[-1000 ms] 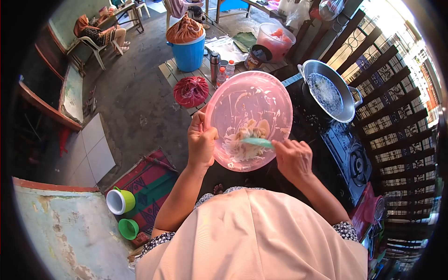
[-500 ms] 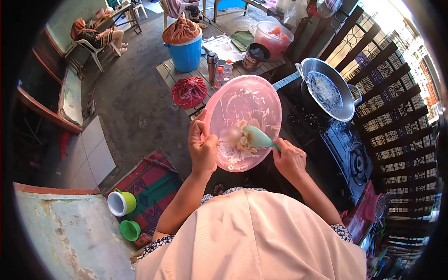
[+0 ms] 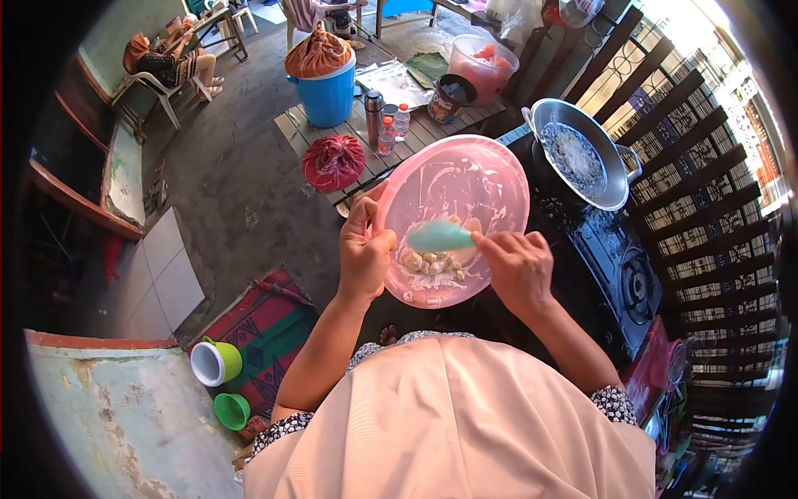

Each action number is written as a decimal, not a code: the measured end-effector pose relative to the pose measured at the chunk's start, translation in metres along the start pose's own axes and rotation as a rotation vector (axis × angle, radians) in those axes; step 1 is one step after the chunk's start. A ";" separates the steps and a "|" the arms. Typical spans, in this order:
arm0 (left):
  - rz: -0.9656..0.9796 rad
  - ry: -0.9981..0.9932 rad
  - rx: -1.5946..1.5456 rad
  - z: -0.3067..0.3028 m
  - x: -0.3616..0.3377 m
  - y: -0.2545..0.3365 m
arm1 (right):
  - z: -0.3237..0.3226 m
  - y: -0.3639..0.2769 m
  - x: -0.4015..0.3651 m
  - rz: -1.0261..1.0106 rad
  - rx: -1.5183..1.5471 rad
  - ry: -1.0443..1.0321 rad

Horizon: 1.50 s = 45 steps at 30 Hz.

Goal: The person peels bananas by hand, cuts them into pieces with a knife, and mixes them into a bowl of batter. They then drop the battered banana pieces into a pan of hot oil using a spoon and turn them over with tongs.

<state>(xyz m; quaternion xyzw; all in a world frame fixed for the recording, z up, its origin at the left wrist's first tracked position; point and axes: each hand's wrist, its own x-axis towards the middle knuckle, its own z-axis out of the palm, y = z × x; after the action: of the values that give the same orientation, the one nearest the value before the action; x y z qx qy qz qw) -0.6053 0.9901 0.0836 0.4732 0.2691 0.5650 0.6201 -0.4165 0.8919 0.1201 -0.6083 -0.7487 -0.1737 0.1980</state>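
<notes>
My left hand (image 3: pixel 366 254) grips the left rim of a tilted pink plastic basin (image 3: pixel 490 179), its inside smeared with pale batter. Battered pieces of food (image 3: pixel 432 264) lie in a heap at the low side of the basin; what they are I cannot make out. Closed around the handle of a pale green spoon (image 3: pixel 439 236), my right hand (image 3: pixel 517 268) is at the basin's right side. The spoon's bowl is over the heap and hides part of it. To the right, a large wok (image 3: pixel 617 187) holds bubbling oil with food frying in it.
A gas stove (image 3: pixel 628 279) stands at right, beside a slatted fence (image 3: pixel 698 166). Ahead, a low slatted table (image 3: pixel 307 137) bears a blue bucket (image 3: pixel 324 96), bottles (image 3: pixel 386 135) and a red bundle (image 3: pixel 332 163). A seated person (image 3: pixel 162 62) is far left. Green pails (image 3: pixel 231 359) lie on a mat.
The basin has tipped and shifted slightly right. My right hand has turned the spoon and raised it off the heap, its bowl now lying more to the left.
</notes>
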 end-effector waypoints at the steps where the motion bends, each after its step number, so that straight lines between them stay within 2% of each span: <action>1: 0.026 0.010 -0.021 0.002 0.000 0.002 | 0.004 0.001 -0.008 0.001 -0.003 0.003; 3: 0.057 0.029 -0.040 0.001 0.000 0.004 | 0.006 0.000 -0.024 -0.037 0.042 -0.152; 4: -0.003 0.035 -0.054 -0.004 0.000 0.005 | 0.003 0.001 -0.028 0.000 0.090 -0.185; 5: -0.064 0.041 -0.069 -0.009 0.000 0.007 | 0.001 0.002 -0.024 -0.004 0.091 -0.187; 7: -0.085 0.033 -0.110 -0.006 -0.003 0.008 | -0.002 0.006 -0.015 0.150 0.136 -0.008; 8: -0.052 0.020 -0.072 -0.003 -0.004 0.008 | -0.001 0.012 -0.015 0.233 0.116 -0.002; 9: -0.015 0.007 -0.035 0.000 -0.003 0.008 | 0.001 0.014 -0.019 0.234 0.113 0.001; 11: -0.006 0.028 -0.048 -0.001 -0.002 0.006 | 0.008 0.017 -0.029 0.179 0.016 -0.092; 12: -0.002 0.057 -0.062 -0.001 -0.001 0.005 | 0.006 0.016 -0.036 0.116 0.061 -0.190; 15: -0.038 0.029 -0.055 -0.003 0.000 0.007 | 0.005 0.017 -0.034 0.156 -0.009 -0.147; 16: -0.045 0.029 -0.053 -0.002 -0.003 0.008 | 0.003 0.019 -0.028 0.240 -0.007 -0.106; 18: 0.123 0.000 0.118 0.009 -0.005 0.007 | 0.006 0.022 -0.019 0.303 -0.080 -0.131; 19: 0.122 -0.009 0.117 0.014 -0.007 0.008 | 0.011 0.023 -0.020 0.303 -0.114 -0.141; 20: 0.200 -0.005 0.269 0.018 -0.012 0.010 | 0.015 0.018 -0.021 0.348 -0.091 -0.237; 21: 0.279 0.002 0.421 0.023 -0.015 0.010 | 0.018 0.012 -0.022 0.391 -0.067 -0.333; 22: 0.288 0.035 0.410 0.024 -0.017 0.006 | 0.017 0.006 -0.022 0.460 0.033 -0.427; 26: 0.269 0.088 0.368 0.008 -0.017 -0.012 | 0.025 -0.005 -0.036 0.719 0.582 -0.505; 28: 0.186 0.136 0.168 0.003 -0.018 -0.012 | 0.021 -0.008 -0.038 0.705 0.623 -0.443; 29: 0.186 0.140 0.169 0.001 -0.016 -0.011 | 0.017 -0.009 -0.035 0.691 0.658 -0.376; 30: 0.165 0.148 0.149 0.000 -0.013 -0.008 | 0.009 -0.012 -0.029 0.605 0.567 -0.319; 31: 0.144 0.153 0.128 -0.001 -0.010 -0.007 | 0.005 -0.014 -0.028 0.604 0.565 -0.321; 33: 0.122 0.141 0.107 -0.002 -0.007 -0.008 | 0.000 -0.016 -0.027 0.287 0.450 -0.191; 35: 0.097 0.130 0.090 -0.004 -0.004 -0.008 | -0.007 -0.016 -0.025 0.225 0.351 -0.242; 37: 0.074 0.087 0.037 -0.007 -0.002 -0.005 | -0.018 -0.007 -0.018 0.103 0.223 -0.189; 39: 0.070 0.072 0.031 -0.010 0.001 -0.003 | -0.038 0.005 -0.007 0.067 0.194 -0.180; 41: 0.070 0.053 0.025 -0.015 0.003 -0.001 | -0.054 0.012 -0.004 0.047 0.114 -0.337; 45: 0.002 0.001 -0.107 -0.018 0.007 0.000 | -0.015 0.014 -0.017 0.001 0.096 -0.352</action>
<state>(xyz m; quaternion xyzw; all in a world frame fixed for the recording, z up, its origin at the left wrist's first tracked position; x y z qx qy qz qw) -0.6189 1.0018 0.0777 0.4392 0.2385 0.5795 0.6438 -0.3983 0.8725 0.1244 -0.6197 -0.7788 -0.0283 0.0929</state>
